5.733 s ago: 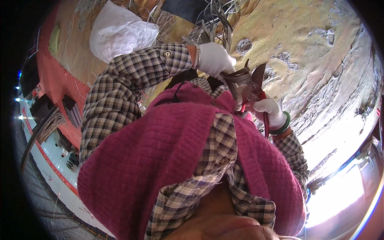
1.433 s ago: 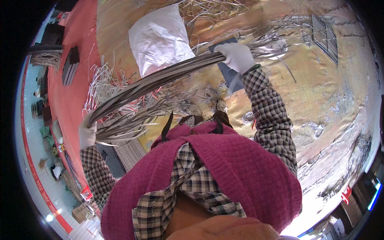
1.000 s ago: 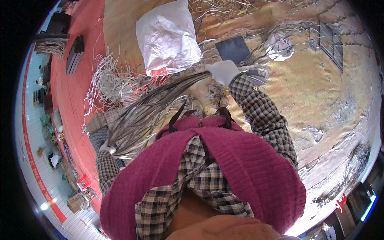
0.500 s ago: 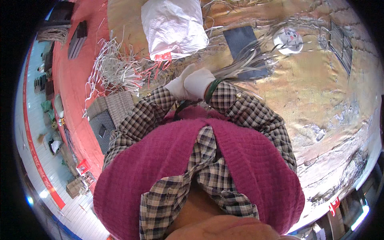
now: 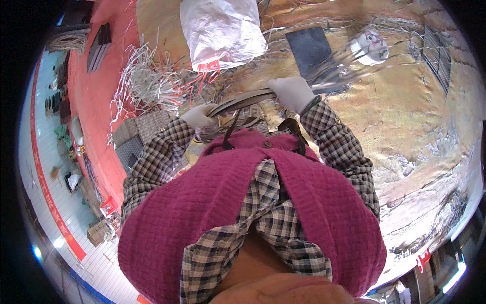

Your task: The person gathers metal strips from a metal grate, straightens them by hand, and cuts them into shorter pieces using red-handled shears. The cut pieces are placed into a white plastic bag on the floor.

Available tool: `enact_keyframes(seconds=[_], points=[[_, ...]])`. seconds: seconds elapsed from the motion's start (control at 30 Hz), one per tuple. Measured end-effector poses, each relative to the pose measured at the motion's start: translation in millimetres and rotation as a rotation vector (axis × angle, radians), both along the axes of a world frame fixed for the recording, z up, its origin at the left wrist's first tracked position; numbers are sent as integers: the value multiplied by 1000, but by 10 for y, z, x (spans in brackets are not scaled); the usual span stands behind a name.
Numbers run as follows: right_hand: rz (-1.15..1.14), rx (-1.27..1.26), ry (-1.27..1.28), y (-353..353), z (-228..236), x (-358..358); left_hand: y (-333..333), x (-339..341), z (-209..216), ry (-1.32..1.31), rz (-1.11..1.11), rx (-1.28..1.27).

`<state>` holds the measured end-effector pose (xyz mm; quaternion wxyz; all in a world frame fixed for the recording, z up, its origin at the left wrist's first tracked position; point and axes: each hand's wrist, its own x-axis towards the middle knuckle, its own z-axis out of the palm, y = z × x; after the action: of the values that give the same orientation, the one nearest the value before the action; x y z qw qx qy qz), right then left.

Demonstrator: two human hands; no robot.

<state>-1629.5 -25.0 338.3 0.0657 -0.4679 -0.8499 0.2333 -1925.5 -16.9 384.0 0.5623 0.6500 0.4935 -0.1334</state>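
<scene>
A bundle of long, flat grey strips [image 5: 243, 100] stretches between my two white-gloved hands. My left hand [image 5: 200, 117] is closed round its left end, close to my body. Farther right, my right hand [image 5: 292, 93] grips the same bundle, and loose strip ends [image 5: 338, 73] fan out beyond it to the right. A dark green band circles my right wrist. Beneath the bundle, more strips lie in front of my lap, partly hidden by it.
A white sack [image 5: 223, 33] lies ahead, with a tangled heap of pale strips [image 5: 152, 83] to its left. Right of it are a dark flat panel [image 5: 310, 48], a white round tub [image 5: 371, 50] and a dark slatted rack [image 5: 436, 58]. Woven mats [image 5: 144, 129] sit by my left arm.
My hands were together and have moved apart, the left one to the left and nearer me, the right one to the right. The strips now span the gap, and their loose ends have swung right.
</scene>
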Motion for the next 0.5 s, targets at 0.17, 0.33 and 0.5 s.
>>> enact_keyframes(seconds=[0.17, 0.33, 0.5], points=[[51, -53, 11, 46, 189, -220, -102, 478, -224, 60, 25, 356], [105, -82, -12, 117, 353, -215, -57, 855, -282, -26, 108, 324], [-235, -23, 72, 380, 307, 513, 127, 579, 258, -296, 243, 88]])
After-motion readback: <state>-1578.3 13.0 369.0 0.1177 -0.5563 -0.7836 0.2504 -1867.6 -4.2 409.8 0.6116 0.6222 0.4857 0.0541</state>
